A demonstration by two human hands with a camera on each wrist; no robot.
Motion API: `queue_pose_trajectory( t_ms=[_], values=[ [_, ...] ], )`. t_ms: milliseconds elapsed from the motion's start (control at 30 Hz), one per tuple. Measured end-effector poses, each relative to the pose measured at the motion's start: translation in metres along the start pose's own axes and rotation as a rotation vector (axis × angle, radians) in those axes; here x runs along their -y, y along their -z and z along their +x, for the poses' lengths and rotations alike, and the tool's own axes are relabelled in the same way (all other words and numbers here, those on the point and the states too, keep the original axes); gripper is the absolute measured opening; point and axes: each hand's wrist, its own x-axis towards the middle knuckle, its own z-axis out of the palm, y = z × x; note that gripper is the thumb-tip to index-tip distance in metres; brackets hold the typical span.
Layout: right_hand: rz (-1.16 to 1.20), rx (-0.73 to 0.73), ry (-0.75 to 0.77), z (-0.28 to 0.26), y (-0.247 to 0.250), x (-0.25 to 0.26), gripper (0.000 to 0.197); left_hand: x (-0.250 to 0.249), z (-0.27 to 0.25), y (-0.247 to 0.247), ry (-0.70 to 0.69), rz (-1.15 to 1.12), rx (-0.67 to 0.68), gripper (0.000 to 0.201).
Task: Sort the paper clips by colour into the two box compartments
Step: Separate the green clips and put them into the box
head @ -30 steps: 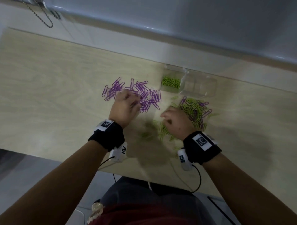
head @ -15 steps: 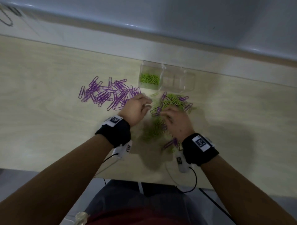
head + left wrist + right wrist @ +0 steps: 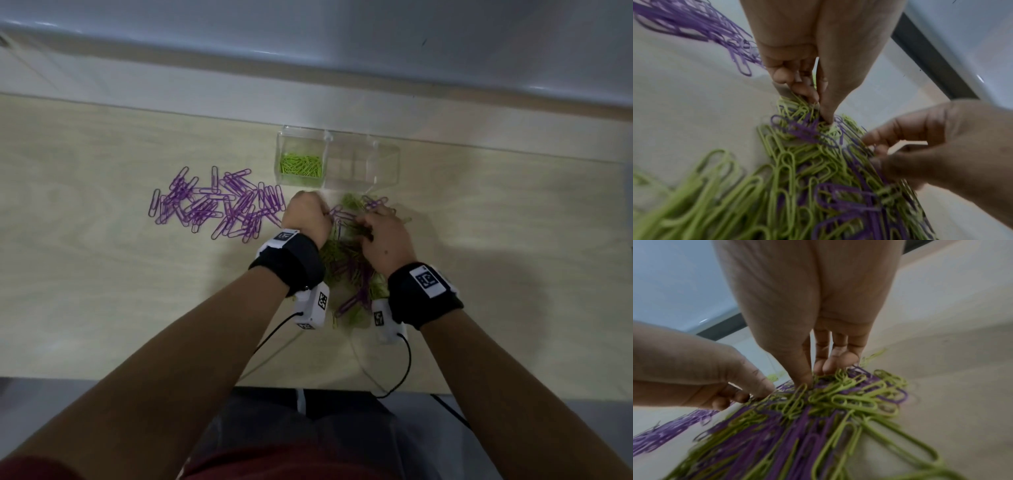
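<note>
A clear two-compartment box stands at the table's far edge. Green clips lie in its left compartment, and the right compartment holds none. Purple clips are spread out to the left of my hands. A mixed green and purple pile lies between my wrists. My left hand has curled fingers and its thumb pinches into the pile's far end. My right hand pinches green clips there with thumb and fingertips. Both hands nearly touch over the pile.
The light wooden table stretches wide to the left and right. A pale wall ledge runs just behind the box. Wrist-camera cables hang over the table's near edge.
My left hand has left the purple clips and moved right to the mixed pile. My right hand shifted forward to the pile's far end. The head view swung right.
</note>
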Motion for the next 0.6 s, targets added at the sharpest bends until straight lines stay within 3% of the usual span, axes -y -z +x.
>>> queue_pose_trajectory(
  t_ms=[67, 133, 267, 333, 400, 500, 600],
  values=[
    [0.019, 0.038, -0.010, -0.008, 0.002, -0.007, 0.031, 0.003, -0.003, 0.004, -0.003, -0.001, 0.043, 0.004],
    [0.063, 0.040, -0.033, -0.011, 0.008, -0.012, 0.023, 0.007, -0.006, 0.007, 0.000, -0.025, 0.077, 0.011],
    [0.054, -0.142, -0.106, 0.003, 0.026, -0.018, 0.011, 0.012, -0.010, 0.014, -0.046, -0.144, 0.071, 0.015],
    [0.042, -0.191, -0.123, 0.016, 0.033, -0.022, 0.019, 0.012, -0.014, 0.022, -0.088, -0.221, 0.025, 0.013],
    [0.055, -0.143, -0.131, 0.026, 0.036, -0.026, 0.023, 0.016, -0.018, 0.033, -0.112, -0.243, -0.050, 0.010],
    [0.049, -0.039, -0.101, 0.033, 0.033, -0.026, 0.023, 0.043, -0.018, 0.050, -0.047, -0.162, -0.194, 0.006],
    [0.012, -0.042, -0.112, 0.034, 0.029, -0.023, 0.017, 0.071, -0.017, 0.057, -0.059, 0.023, -0.298, 0.009]
  ],
)
